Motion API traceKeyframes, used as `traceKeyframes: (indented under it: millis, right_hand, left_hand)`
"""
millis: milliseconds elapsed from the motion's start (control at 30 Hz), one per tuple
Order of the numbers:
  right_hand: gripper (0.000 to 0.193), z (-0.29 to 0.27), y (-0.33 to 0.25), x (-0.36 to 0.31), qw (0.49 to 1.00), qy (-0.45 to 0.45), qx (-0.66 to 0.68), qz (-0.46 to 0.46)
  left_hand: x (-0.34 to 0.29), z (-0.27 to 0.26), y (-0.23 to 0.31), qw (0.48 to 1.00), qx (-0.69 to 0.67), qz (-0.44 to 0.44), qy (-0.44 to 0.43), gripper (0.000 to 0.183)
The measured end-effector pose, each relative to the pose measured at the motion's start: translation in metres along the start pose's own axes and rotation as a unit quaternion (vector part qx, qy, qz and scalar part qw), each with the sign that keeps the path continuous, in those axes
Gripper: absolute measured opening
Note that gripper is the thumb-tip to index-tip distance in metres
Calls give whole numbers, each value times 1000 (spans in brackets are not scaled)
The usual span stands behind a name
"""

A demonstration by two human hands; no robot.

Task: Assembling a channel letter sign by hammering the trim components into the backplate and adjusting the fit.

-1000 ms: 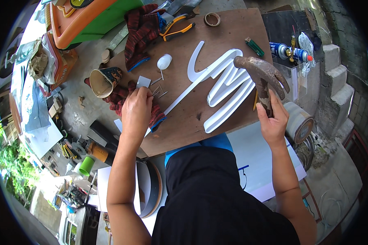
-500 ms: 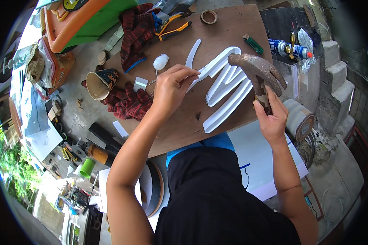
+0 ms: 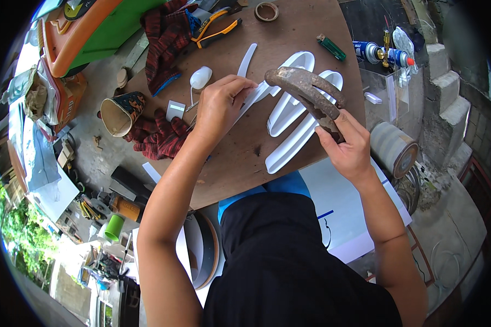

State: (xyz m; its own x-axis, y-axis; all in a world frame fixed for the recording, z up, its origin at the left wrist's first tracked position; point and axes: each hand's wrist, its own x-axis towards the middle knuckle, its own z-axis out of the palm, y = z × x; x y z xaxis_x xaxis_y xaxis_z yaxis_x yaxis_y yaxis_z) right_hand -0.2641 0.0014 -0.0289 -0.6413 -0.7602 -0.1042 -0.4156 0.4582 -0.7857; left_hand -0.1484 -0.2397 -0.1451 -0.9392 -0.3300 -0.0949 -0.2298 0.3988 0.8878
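My right hand [image 3: 350,144] is wrapped round a rusty claw hammer [image 3: 305,90] close to its head. The hammer's striking face is over the white piece, just right of my left fingertips. My left hand [image 3: 219,106] is closed in a pinch at the left arm of a white, looping channel-shaped piece [image 3: 294,146]. Whatever lies between those fingertips is too small to make out. That white piece rests on the brown board table, partly covered by the hammer. A loose curved white strip [image 3: 247,59] lies beyond my left hand.
Left of my hand are a white glue bottle [image 3: 201,78], red-black gloves [image 3: 161,136] and a paper cup [image 3: 116,120]. Farther off lie yellow-handled pliers [image 3: 218,32], a tape roll [image 3: 267,11] and a green lighter [image 3: 331,47]. Gas cans [image 3: 371,50] stand at right.
The hammer in my right hand has swung left and now reaches close to my left fingertips. My left hand keeps its pinch at the white piece. The whole view has shifted slightly.
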Motion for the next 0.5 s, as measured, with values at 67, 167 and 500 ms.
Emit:
traceKeyframes:
  millis: [67, 167, 500]
  right_hand:
    - [49, 3, 1, 1, 1000, 1, 5, -3]
    - [49, 7, 4, 3, 1000, 6, 3, -18]
    - [50, 6, 3, 5, 1000, 1, -5, 0]
  left_hand:
    - [0, 2, -2, 1000, -4, 2, 1, 11]
    - [0, 0, -3, 1000, 0, 11, -3, 10]
    - [1, 1, -3, 1000, 22, 21, 3, 8]
